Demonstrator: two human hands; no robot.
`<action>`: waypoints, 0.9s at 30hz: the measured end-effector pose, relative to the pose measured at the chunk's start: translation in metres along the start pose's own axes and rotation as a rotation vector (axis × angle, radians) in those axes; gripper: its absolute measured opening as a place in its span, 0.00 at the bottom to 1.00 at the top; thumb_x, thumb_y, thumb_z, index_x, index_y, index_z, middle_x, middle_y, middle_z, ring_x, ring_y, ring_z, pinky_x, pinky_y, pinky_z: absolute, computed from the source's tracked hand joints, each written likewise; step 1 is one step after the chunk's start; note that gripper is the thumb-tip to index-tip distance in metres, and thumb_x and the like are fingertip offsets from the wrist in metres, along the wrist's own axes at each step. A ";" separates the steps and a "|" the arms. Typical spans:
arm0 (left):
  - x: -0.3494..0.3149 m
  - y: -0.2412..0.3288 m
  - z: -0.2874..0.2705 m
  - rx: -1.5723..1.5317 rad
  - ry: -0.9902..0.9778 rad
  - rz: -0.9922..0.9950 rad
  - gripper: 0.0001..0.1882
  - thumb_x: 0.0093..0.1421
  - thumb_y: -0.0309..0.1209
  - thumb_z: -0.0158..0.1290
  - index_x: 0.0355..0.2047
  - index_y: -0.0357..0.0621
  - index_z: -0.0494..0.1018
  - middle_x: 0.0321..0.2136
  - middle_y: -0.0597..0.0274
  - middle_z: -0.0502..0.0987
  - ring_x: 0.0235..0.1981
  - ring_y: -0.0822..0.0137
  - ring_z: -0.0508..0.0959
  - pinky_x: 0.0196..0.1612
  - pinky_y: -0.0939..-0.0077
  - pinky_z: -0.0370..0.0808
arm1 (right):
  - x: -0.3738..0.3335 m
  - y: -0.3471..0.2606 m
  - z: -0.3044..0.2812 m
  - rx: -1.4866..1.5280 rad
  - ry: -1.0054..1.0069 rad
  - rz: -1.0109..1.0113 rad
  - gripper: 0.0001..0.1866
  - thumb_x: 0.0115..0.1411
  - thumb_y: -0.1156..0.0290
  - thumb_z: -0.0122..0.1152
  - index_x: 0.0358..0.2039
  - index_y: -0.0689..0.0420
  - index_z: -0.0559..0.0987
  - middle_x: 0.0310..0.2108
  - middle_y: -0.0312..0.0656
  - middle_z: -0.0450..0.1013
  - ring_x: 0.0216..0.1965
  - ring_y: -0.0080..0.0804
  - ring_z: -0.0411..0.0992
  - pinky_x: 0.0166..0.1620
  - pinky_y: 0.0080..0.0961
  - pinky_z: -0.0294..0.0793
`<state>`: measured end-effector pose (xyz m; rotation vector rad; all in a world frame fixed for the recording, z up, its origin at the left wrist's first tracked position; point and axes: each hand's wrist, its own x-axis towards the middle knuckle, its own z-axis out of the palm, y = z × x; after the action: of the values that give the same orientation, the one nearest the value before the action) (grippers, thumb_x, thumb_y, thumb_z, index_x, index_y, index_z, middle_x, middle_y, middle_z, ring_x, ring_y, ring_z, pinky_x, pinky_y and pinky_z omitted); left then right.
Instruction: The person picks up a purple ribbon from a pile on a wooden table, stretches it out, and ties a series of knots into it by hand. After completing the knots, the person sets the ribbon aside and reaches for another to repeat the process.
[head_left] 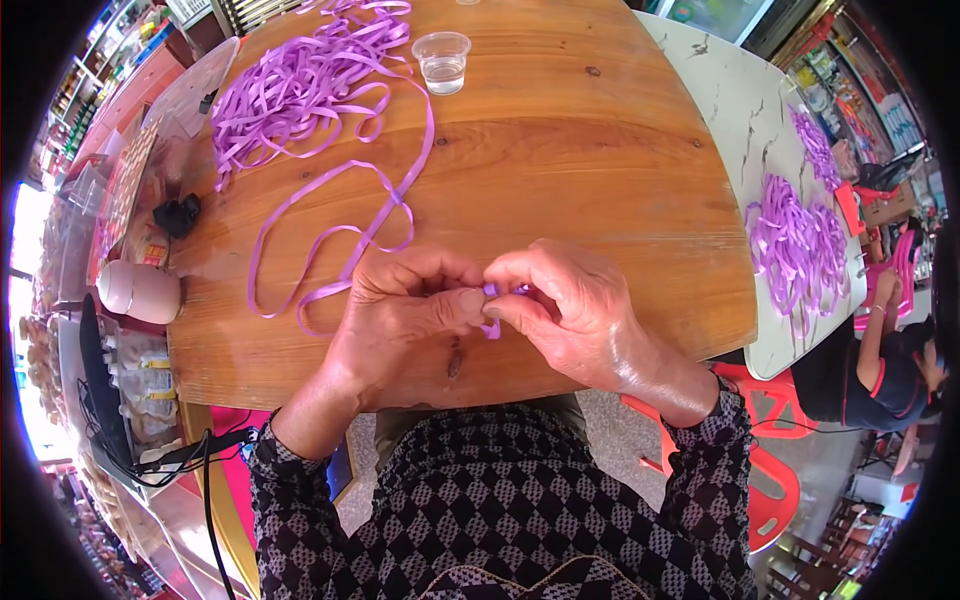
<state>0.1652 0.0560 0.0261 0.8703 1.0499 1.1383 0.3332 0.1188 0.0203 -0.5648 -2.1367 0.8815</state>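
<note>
Both hands meet over the near part of the wooden table. My left hand [415,305] pinches a purple ribbon [432,130] between thumb and forefinger. Close against it, my right hand [565,305] grips the same ribbon, its thumb and fingertips pressed together. A small folded or looped bit of ribbon shows between the fingertips, and a short end hangs below them; whether it is knotted I cannot tell. From my left hand the ribbon runs in loose loops across the table to a large tangled pile of purple ribbon [300,85] at the far left.
A clear plastic cup [443,65] of water stands at the far side of the wooden table [570,180]. Bundles of purple ribbon [800,245] lie on a white marbled table [725,110] to the right. Red stools [770,490] and a seated person [890,370] are beyond. A pink rounded container [140,290] sits left.
</note>
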 end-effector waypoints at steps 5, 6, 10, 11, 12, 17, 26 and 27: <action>-0.001 -0.010 -0.006 -0.099 0.085 -0.018 0.08 0.51 0.26 0.56 0.30 0.35 0.73 0.21 0.59 0.76 0.18 0.77 0.71 0.20 0.85 0.68 | -0.005 0.002 -0.004 0.007 -0.002 0.075 0.11 0.45 0.79 0.64 0.29 0.58 0.73 0.24 0.36 0.68 0.22 0.26 0.67 0.24 0.20 0.66; -0.002 -0.012 -0.006 -0.099 0.082 -0.021 0.08 0.51 0.26 0.56 0.30 0.35 0.73 0.21 0.59 0.76 0.18 0.77 0.71 0.20 0.85 0.68 | -0.005 0.003 -0.007 -0.038 -0.051 0.051 0.11 0.45 0.79 0.64 0.29 0.59 0.73 0.24 0.37 0.69 0.24 0.25 0.68 0.25 0.19 0.67; -0.004 -0.020 -0.005 -0.111 0.104 -0.013 0.08 0.51 0.26 0.56 0.30 0.35 0.73 0.20 0.59 0.76 0.16 0.78 0.69 0.20 0.86 0.67 | -0.007 0.006 -0.006 0.036 -0.102 0.050 0.10 0.46 0.81 0.63 0.30 0.60 0.74 0.25 0.38 0.69 0.27 0.25 0.69 0.28 0.18 0.70; -0.005 -0.022 -0.005 -0.114 0.118 0.001 0.07 0.51 0.26 0.56 0.30 0.35 0.73 0.20 0.58 0.76 0.16 0.78 0.68 0.19 0.86 0.66 | -0.007 0.006 -0.005 0.035 -0.102 0.054 0.10 0.46 0.81 0.63 0.30 0.60 0.74 0.25 0.38 0.69 0.27 0.25 0.69 0.28 0.18 0.70; -0.005 -0.022 -0.004 -0.116 0.117 -0.001 0.07 0.51 0.26 0.56 0.30 0.35 0.73 0.20 0.58 0.76 0.16 0.78 0.68 0.19 0.86 0.66 | -0.007 0.006 -0.003 0.116 -0.076 0.072 0.10 0.46 0.81 0.62 0.31 0.60 0.74 0.26 0.38 0.69 0.27 0.25 0.69 0.29 0.18 0.70; -0.003 -0.020 0.004 -0.195 0.295 0.138 0.05 0.55 0.25 0.52 0.30 0.35 0.71 0.21 0.59 0.75 0.13 0.79 0.66 0.16 0.87 0.64 | -0.012 0.013 0.003 0.444 -0.014 0.059 0.11 0.46 0.81 0.62 0.32 0.59 0.77 0.27 0.38 0.70 0.27 0.25 0.69 0.31 0.18 0.70; -0.007 -0.027 0.024 -0.108 0.290 0.170 0.06 0.59 0.27 0.47 0.33 0.37 0.67 0.17 0.65 0.70 0.14 0.80 0.66 0.16 0.90 0.63 | -0.016 0.000 0.010 0.482 0.064 0.265 0.10 0.47 0.80 0.63 0.32 0.63 0.76 0.27 0.37 0.70 0.29 0.20 0.68 0.33 0.16 0.69; -0.006 -0.030 0.025 -0.109 0.286 0.167 0.06 0.59 0.27 0.47 0.33 0.37 0.67 0.17 0.65 0.70 0.14 0.80 0.66 0.16 0.90 0.63 | -0.017 -0.001 0.011 0.542 0.069 0.314 0.11 0.47 0.81 0.62 0.34 0.63 0.75 0.28 0.37 0.70 0.30 0.21 0.68 0.33 0.16 0.69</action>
<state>0.1971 0.0427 0.0062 0.7325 1.1503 1.4795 0.3358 0.1032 0.0076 -0.6384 -1.6647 1.5249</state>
